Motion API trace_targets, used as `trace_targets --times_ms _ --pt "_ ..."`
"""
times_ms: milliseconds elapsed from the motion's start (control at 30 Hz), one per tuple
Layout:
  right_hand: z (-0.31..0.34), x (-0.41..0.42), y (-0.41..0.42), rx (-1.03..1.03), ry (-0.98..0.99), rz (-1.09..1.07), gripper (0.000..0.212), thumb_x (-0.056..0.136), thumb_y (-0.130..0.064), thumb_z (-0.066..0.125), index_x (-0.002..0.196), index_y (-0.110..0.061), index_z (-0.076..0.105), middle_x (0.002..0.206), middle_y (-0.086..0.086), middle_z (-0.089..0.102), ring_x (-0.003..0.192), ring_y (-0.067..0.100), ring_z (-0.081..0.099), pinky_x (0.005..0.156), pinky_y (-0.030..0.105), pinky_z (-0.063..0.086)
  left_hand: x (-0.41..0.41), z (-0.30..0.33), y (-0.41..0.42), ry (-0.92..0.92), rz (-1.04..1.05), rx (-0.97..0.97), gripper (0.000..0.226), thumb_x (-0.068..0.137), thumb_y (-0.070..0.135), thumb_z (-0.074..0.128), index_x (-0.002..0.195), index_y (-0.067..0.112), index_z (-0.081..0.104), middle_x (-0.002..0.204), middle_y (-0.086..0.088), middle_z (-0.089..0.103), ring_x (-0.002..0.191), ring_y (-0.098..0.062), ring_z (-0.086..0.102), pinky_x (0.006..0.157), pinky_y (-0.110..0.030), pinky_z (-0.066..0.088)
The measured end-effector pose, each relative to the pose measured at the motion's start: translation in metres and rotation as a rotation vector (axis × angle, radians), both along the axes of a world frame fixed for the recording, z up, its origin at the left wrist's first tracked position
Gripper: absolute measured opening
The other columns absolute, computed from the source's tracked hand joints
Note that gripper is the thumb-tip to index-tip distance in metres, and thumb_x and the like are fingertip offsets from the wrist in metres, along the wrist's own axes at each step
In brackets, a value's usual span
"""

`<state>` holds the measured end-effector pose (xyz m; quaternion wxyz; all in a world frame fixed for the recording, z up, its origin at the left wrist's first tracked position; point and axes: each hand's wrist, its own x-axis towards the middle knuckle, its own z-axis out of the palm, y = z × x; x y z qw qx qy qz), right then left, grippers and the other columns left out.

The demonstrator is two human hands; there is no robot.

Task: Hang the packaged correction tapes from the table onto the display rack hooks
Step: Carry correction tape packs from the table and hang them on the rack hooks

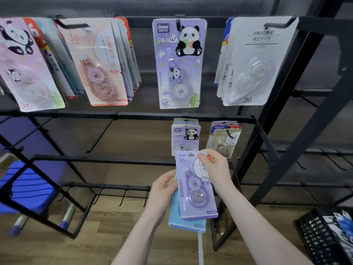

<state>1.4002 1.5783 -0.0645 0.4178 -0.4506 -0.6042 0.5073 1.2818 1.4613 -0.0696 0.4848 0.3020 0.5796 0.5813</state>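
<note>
A purple packaged correction tape is held upright in front of me, low at the middle of the rack. My right hand pinches its upper right edge with the thumb on the front. My left hand grips the left edge of the pack and of a light blue pack stacked behind it. Just above hang a purple panda pack and a beige pack on second-row hooks. On the top row hang a pink panda pack, a peach pack, a large purple panda pack and a white pack.
The black metal display rack has bare hooks on the left of the second row and short hooks on a lower bar. A blue chair stands behind the rack at left. A black basket with packs sits bottom right on the wooden floor.
</note>
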Motion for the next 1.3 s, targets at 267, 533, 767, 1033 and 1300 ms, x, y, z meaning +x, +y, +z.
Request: trace_targets --times_ms 267,533,767,1033,1300 --pt "0.012 -0.018 0.003 0.089 0.034 0.026 0.015 0.092 -0.010 0.058 0.083 0.000 0.063 0.073 0.005 0.063 0.064 0.005 0.055 0.060 0.019 0.042 -0.024 -0.001 -0.009 0.101 0.301 -0.060 0.018 0.095 0.006 0.055 0.084 -0.005 0.062 0.073 -0.004 0.058 0.068 -0.014 0.049 0.056 -0.023 0.040" --pt "0.028 -0.034 0.020 0.150 0.069 -0.072 0.016 0.092 -0.008 0.057 0.082 -0.019 0.063 0.077 -0.010 0.064 0.066 -0.008 0.059 0.058 0.007 0.043 -0.058 -0.003 -0.019 0.113 0.472 -0.093 0.019 0.095 0.012 0.053 0.082 0.000 0.060 0.078 -0.003 0.061 0.072 -0.017 0.053 0.067 -0.032 0.041" --pt "0.022 -0.045 0.038 0.204 -0.095 -0.133 0.011 0.091 -0.011 0.057 0.087 -0.018 0.064 0.075 -0.013 0.061 0.071 -0.001 0.055 0.063 0.014 0.042 -0.072 0.007 -0.023 0.112 0.472 -0.069 0.018 0.097 0.012 0.051 0.088 -0.001 0.061 0.075 -0.001 0.063 0.067 -0.015 0.057 0.061 -0.029 0.044" --pt "0.008 -0.045 0.038 0.204 -0.196 -0.231 0.008 0.090 -0.019 0.059 0.089 -0.017 0.067 0.082 0.002 0.067 0.079 0.018 0.060 0.070 0.033 0.048 -0.084 0.009 -0.020 0.099 0.427 -0.082 0.019 0.096 0.013 0.052 0.090 -0.003 0.060 0.081 -0.008 0.064 0.070 -0.018 0.058 0.064 -0.031 0.044" --pt "0.015 -0.061 0.047 0.205 -0.409 -0.380 0.019 0.093 -0.028 0.054 0.104 -0.017 0.066 0.089 -0.003 0.064 0.081 0.018 0.056 0.058 0.024 0.036 -0.094 0.011 -0.019 0.095 0.367 -0.058 0.013 0.094 0.013 0.057 0.089 0.005 0.066 0.078 -0.004 0.069 0.063 -0.011 0.063 0.059 -0.027 0.049"
